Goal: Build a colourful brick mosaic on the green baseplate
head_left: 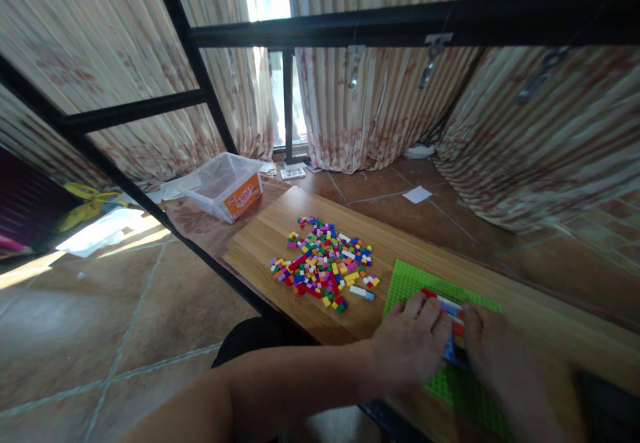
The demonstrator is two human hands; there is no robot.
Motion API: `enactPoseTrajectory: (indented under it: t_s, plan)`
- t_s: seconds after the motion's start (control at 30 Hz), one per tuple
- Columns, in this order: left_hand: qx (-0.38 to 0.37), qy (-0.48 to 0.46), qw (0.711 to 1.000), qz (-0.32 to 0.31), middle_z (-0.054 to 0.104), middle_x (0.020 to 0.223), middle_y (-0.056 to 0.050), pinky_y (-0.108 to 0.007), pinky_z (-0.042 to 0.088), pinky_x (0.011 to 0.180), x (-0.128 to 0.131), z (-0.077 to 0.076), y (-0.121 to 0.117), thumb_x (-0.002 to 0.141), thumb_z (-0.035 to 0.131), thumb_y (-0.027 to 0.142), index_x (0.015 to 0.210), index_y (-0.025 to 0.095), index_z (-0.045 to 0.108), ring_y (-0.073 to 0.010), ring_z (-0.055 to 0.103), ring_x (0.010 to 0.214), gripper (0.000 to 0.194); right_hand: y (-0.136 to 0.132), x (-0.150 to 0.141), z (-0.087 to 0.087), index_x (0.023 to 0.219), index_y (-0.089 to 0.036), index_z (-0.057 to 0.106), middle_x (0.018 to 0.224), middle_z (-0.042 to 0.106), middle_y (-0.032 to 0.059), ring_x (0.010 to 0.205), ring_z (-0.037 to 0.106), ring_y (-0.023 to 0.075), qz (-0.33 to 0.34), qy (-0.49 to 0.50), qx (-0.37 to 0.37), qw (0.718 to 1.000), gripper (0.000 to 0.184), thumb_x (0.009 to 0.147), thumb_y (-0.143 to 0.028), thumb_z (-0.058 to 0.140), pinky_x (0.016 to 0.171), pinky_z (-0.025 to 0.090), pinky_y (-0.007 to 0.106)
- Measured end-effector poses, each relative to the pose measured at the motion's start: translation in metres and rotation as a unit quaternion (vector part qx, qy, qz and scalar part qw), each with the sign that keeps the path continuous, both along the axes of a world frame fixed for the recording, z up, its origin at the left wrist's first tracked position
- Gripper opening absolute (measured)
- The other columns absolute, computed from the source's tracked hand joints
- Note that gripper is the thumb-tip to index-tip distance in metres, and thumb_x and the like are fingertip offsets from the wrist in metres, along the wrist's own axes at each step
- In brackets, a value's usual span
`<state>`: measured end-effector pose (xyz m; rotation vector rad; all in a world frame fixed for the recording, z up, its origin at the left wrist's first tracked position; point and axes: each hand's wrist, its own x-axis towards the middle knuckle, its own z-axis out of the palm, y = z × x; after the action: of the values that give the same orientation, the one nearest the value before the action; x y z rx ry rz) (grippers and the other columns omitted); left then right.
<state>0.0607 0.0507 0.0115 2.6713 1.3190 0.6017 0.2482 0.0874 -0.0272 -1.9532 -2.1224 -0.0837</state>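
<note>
A bright green baseplate (407, 279) lies on the wooden tabletop, with a small build of coloured toy bricks (456, 326) on it in red, white, blue and orange. My left hand (413, 343) comes in from the left, its fingers bent over the build's left side. Against the right side of the same bricks rests my right hand (500, 349), thumb and fingers close together. Between them the two hands cover much of the build, so its full shape is hidden. A heap of loose toy bricks (325, 263) in many colours is spread to the left of the baseplate.
Beyond the heap stands a clear plastic box (220, 186) with an orange label. A dark metal frame (320, 29) crosses above the table and runs down its left side. A dark object (607, 396) lies at the right edge. Papers (417, 194) are on the tiled floor.
</note>
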Motion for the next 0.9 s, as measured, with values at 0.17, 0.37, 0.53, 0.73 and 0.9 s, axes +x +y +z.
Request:
enactPoseTrajectory:
  t_s: [0.17,0.37,0.53,0.73,0.9]
  plan:
    - [0.002,0.005,1.0,0.0,0.047,0.129,-0.017,-0.039,0.049,0.092,0.0,0.0,-0.001,0.094,0.042,0.031,0.123,0.007,0.049,-0.0286,0.042,0.124,0.039,-0.001,-0.002,0.001,0.092,-0.017,0.064,0.086,0.065,0.0135,0.076,0.062,0.0243,0.015,-0.043,-0.024,0.999,0.035,0.092,-0.028,0.031,0.062,0.043,0.035]
    - [0.003,0.012,1.0,-0.003,0.046,0.131,-0.018,-0.04,0.05,0.09,-0.001,0.001,-0.001,0.094,0.039,0.025,0.126,0.006,0.048,-0.0293,0.041,0.125,0.038,-0.002,-0.004,0.004,0.097,-0.015,0.064,0.086,0.065,0.0144,0.07,0.061,0.0235,-0.006,-0.05,-0.01,0.999,0.037,0.092,-0.029,0.031,0.06,0.043,0.034]
    - [0.001,0.012,1.0,-0.005,0.048,0.128,-0.017,-0.039,0.051,0.087,-0.002,0.003,-0.001,0.093,0.04,0.024,0.125,0.007,0.049,-0.0291,0.043,0.122,0.037,-0.003,-0.005,0.006,0.096,-0.017,0.065,0.087,0.066,0.0128,0.074,0.061,0.0235,0.001,-0.034,-0.02,0.999,0.035,0.091,-0.033,0.033,0.062,0.044,0.034]
    - [0.002,0.034,0.999,-0.004,0.047,0.127,-0.017,-0.039,0.051,0.085,-0.002,0.005,-0.001,0.093,0.04,0.024,0.125,0.007,0.05,-0.0286,0.042,0.121,0.037,-0.003,-0.009,0.008,0.097,-0.016,0.065,0.086,0.066,0.0127,0.066,0.06,0.0216,-0.035,-0.007,-0.032,0.999,0.045,0.094,-0.04,0.028,0.059,0.043,0.034]
    - [0.006,0.018,1.0,-0.011,0.049,0.124,-0.015,-0.036,0.052,0.084,-0.004,0.006,0.002,0.094,0.04,0.022,0.124,0.008,0.05,-0.027,0.045,0.118,0.035,-0.002,-0.012,0.014,0.097,-0.016,0.066,0.087,0.066,0.0127,0.068,0.061,0.023,-0.063,0.011,-0.05,0.997,0.046,0.094,-0.044,0.029,0.062,0.043,0.034]
